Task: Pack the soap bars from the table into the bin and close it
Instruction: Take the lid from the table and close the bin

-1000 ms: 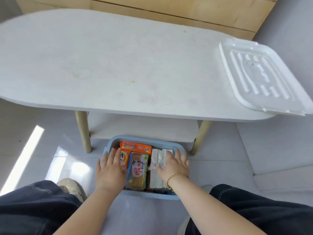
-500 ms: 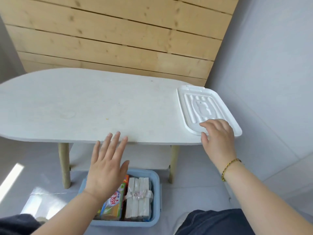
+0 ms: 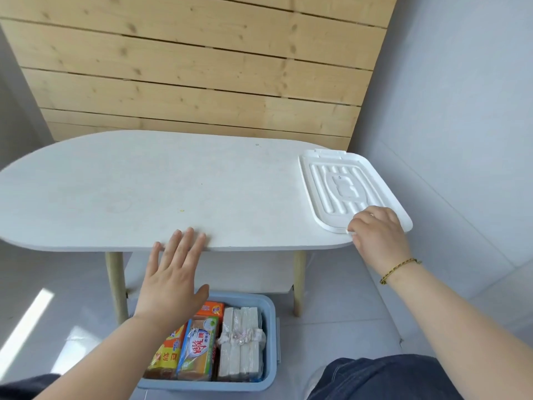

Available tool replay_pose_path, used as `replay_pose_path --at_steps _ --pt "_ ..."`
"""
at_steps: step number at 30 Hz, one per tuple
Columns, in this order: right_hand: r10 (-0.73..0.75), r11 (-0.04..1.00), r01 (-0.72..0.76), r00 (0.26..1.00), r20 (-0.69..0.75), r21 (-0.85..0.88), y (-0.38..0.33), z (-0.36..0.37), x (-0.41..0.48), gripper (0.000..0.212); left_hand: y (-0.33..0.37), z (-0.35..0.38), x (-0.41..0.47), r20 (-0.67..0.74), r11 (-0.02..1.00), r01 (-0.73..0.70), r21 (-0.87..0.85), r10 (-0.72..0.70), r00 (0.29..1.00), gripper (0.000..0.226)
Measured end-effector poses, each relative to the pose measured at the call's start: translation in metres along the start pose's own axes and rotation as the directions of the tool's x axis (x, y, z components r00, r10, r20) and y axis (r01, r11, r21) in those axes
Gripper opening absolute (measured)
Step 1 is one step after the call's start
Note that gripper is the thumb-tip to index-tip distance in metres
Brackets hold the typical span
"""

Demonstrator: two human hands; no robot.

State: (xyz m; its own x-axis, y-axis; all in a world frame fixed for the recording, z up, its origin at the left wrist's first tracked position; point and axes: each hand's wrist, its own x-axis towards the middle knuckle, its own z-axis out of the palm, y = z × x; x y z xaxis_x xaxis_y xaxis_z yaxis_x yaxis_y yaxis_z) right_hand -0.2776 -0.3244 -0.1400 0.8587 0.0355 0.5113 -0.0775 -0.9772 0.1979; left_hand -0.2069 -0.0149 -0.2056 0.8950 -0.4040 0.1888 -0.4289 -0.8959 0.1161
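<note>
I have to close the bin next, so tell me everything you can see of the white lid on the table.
The lid is white, seemingly moulded plastic: a rounded rectangle with raised ribs and a tab on its far edge. It lies flat at the right end of the table, partly overhanging. The right hand grips its near edge.

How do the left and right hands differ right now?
The left hand is open with fingers spread, holding nothing; the right hand grips the white lid's near edge. The left is over the blue bin on the floor; the right is at the table's right end. Both are bare.
</note>
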Motion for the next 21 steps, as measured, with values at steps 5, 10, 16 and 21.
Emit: replay_pose_path --at_steps 5,10,16,21 --pt "0.052 0.996 -0.049 0.998 -0.045 0.08 0.001 0.0 0.0 0.032 0.0 -0.001 0.002 0.036 0.999 -0.007 0.037 0.005 0.999 0.088" --pt "0.123 0.978 -0.063 0.942 -0.314 0.197 -0.006 -0.023 0.001 0.011 -0.001 -0.007 0.001 0.034 0.992 -0.006 -0.124 0.01 0.999 0.08" --pt "0.254 0.903 -0.069 0.882 -0.397 0.424 -0.041 -0.062 -0.004 0.01 0.001 -0.024 -0.004 -0.062 0.889 0.041 -0.456 -0.077 0.995 0.061" --pt "0.409 0.616 -0.095 0.887 -0.214 0.782 -0.057 -0.092 -0.009 0.013 -0.001 -0.059 -0.008 -0.007 0.54 0.165 -0.826 -0.302 0.953 0.053"
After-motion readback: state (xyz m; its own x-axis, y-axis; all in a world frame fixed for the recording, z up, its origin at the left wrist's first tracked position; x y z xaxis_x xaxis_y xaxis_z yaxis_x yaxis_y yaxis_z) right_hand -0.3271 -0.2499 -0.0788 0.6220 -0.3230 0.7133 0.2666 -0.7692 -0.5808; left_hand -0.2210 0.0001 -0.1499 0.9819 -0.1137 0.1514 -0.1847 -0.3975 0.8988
